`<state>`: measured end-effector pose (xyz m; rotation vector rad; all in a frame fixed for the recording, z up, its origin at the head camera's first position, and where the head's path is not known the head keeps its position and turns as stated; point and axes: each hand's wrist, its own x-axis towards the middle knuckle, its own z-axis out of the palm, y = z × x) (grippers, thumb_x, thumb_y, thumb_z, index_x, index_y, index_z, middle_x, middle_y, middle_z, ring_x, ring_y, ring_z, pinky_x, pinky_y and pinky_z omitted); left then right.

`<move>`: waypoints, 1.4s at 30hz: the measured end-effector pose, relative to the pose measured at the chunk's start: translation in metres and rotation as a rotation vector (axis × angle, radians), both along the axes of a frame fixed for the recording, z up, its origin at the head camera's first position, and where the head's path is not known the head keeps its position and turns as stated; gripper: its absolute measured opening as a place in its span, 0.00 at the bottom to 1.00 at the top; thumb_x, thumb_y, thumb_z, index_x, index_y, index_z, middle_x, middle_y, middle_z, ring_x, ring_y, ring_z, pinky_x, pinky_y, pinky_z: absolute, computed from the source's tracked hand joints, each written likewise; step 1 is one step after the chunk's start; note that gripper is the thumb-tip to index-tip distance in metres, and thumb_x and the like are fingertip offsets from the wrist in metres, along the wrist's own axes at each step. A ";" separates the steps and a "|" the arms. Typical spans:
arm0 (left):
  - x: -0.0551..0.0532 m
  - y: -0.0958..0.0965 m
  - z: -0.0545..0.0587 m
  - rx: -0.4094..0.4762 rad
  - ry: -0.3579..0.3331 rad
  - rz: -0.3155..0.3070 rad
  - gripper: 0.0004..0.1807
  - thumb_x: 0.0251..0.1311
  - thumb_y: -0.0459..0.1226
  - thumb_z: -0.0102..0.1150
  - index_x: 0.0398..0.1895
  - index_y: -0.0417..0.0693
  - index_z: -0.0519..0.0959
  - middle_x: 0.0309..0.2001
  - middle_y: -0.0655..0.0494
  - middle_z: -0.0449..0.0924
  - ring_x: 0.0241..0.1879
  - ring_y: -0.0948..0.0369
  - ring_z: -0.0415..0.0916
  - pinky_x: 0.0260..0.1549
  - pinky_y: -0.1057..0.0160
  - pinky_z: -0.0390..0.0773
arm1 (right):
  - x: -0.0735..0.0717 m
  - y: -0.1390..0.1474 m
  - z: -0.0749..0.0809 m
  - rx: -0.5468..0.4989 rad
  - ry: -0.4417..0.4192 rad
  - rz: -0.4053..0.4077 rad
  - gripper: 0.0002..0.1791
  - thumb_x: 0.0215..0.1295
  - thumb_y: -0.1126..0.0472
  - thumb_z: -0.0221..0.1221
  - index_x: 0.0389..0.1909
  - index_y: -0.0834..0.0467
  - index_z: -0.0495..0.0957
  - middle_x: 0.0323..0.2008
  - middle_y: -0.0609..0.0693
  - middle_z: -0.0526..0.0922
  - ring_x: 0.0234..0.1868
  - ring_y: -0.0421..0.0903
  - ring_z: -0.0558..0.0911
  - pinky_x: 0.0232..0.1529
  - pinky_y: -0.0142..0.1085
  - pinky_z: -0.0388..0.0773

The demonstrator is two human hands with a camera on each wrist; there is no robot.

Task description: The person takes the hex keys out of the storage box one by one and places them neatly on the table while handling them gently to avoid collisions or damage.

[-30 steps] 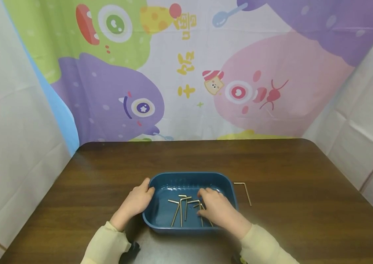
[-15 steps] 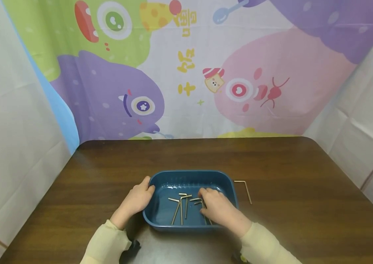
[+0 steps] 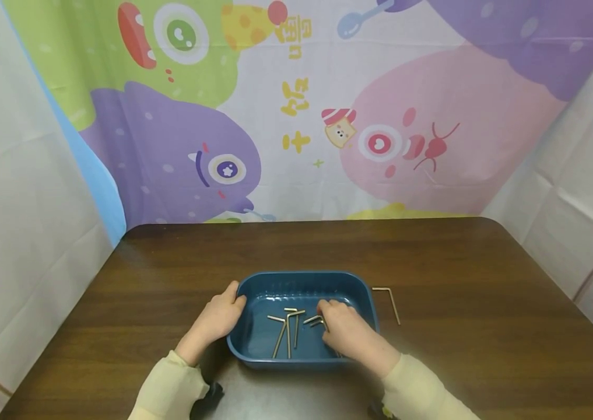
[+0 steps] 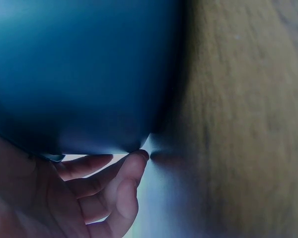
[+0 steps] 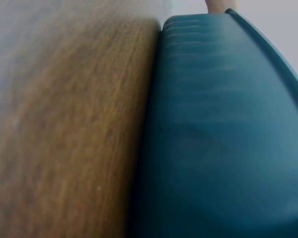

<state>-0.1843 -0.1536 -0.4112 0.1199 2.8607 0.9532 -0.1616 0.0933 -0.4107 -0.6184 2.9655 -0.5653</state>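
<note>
- Grips the left end of the blue tray (image 3: 296,284) with the left hand (image 3: 221,315), lower middle of the head view; in the left wrist view, seen with bent fingers at the tray's outer edge.
- Reaches into the tray's right half with the right hand (image 3: 346,329), well apart from the left, fingers bent down at the L-shaped keys (image 3: 312,319). Cannot tell whether pinching or merely touching; covered by the hand itself.
- Just changed: hidden now beneath the right hand, the long shafts visible below the fingers half a second ago; tilted a little more, the short arms. Probably means a drawing-in of those keys by the fingers; too covered to confirm any lift.
- Left of these, mid-tray: three loose keys (image 3: 288,338), untouched and unshifted.
- Outside, just beyond the tray's upper right corner: a single key (image 3: 395,306) on the dark wooden table (image 3: 448,262).
- Printed on the cartoon backdrop (image 3: 275,192), upper middle: yellow characters (image 3: 296,142), turned sideways, not readable with certainty.
- No brand or label discernible on tray or keys.
</note>
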 end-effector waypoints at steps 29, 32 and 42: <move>0.001 0.000 0.001 0.004 -0.005 0.001 0.07 0.64 0.39 0.38 0.37 0.44 0.64 0.22 0.51 0.65 0.26 0.55 0.69 0.23 0.60 0.68 | -0.001 0.006 0.004 -0.053 0.130 -0.002 0.17 0.41 0.74 0.60 0.38 0.64 0.75 0.31 0.56 0.76 0.30 0.49 0.76 0.32 0.42 0.74; 0.000 0.000 0.001 0.005 -0.009 0.001 0.08 0.65 0.39 0.38 0.37 0.45 0.64 0.23 0.51 0.65 0.26 0.55 0.69 0.23 0.60 0.68 | -0.001 0.007 0.005 -0.052 0.123 0.005 0.17 0.42 0.74 0.59 0.38 0.63 0.75 0.31 0.54 0.76 0.27 0.46 0.74 0.29 0.39 0.72; 0.001 0.000 0.001 0.014 -0.012 -0.001 0.08 0.65 0.39 0.38 0.38 0.44 0.64 0.22 0.51 0.63 0.26 0.55 0.69 0.23 0.61 0.67 | -0.001 0.010 0.014 -0.091 0.155 -0.012 0.17 0.43 0.75 0.59 0.38 0.61 0.72 0.26 0.49 0.71 0.24 0.42 0.68 0.24 0.34 0.67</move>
